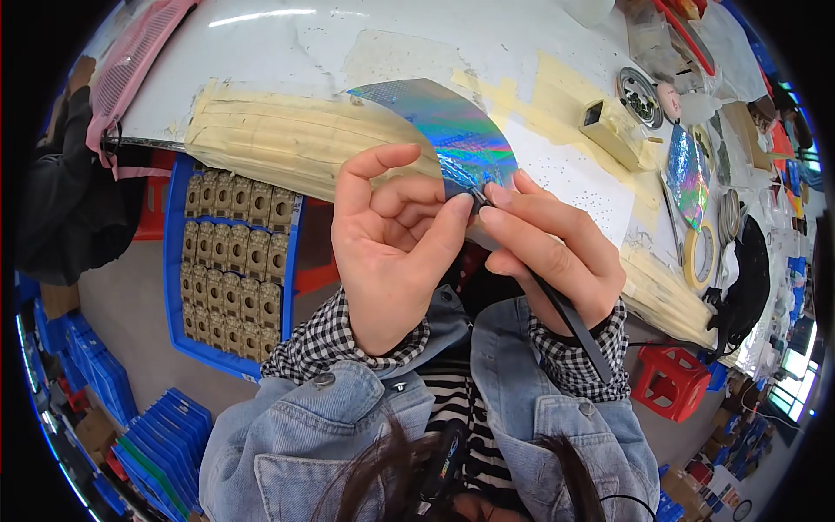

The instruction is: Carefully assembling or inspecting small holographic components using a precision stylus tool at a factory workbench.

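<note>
A curved, shiny rainbow-coloured sheet rises above the table edge, its lower end between my two hands. My left hand is closed at that end, thumb and fingertip pinched together, with the index finger raised and bent. In my right hand is a slim black tool that looks like tweezers; its long end points down toward my wrist. The tool's tip meets the sheet's lower end beside my left thumb. Anything tiny between the fingertips is too small to make out.
A blue crate of khaki moulded parts stands at left below the taped table edge. Dotted white paper, a cream box-shaped device, a round dish, another rainbow sheet and a tape roll lie right.
</note>
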Available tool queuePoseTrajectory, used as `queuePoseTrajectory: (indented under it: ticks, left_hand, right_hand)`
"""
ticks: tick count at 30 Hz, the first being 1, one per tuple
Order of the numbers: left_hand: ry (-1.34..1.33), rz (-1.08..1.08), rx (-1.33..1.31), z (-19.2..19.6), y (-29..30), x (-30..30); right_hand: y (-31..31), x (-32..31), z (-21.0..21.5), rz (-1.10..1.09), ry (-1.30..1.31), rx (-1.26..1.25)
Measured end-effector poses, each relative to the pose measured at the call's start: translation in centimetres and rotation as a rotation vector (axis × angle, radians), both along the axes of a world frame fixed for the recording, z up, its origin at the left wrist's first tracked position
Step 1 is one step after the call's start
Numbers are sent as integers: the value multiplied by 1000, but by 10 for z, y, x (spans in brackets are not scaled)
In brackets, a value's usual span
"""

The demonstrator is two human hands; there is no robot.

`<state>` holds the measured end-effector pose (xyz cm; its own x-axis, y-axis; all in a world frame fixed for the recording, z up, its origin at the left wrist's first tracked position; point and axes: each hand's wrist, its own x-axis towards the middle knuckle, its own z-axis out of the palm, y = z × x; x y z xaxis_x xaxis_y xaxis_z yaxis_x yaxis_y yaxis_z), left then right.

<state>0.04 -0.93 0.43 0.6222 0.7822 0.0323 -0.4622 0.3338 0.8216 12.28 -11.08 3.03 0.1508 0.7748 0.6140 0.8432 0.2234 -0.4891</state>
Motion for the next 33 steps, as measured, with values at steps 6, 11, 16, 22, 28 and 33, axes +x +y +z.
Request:
queuePoseTrajectory:
  ticks: [6,11,16,22,28,33]
  left_hand:
    - [0,-2,-22,0,0,0]
    - [-3,1,-17,0,0,0]
    - [-27,-3,-72,1,-1,1]
    - [-3,12,-101,5,-2,3]
    - [-19,14,-45,0,-2,1]
    - [-7,18,-58,0,-2,1]
  right_hand:
    - [0,1,0,8,-2,-2]
    - [0,0,-1,0,-13,9]
    - [-2,-1,1,1,-1,3]
    - [-2,-1,0,10,24,-4]
    - [-2,-1,2,12,46,-19]
    - [-1,-2,4,11,58,-33]
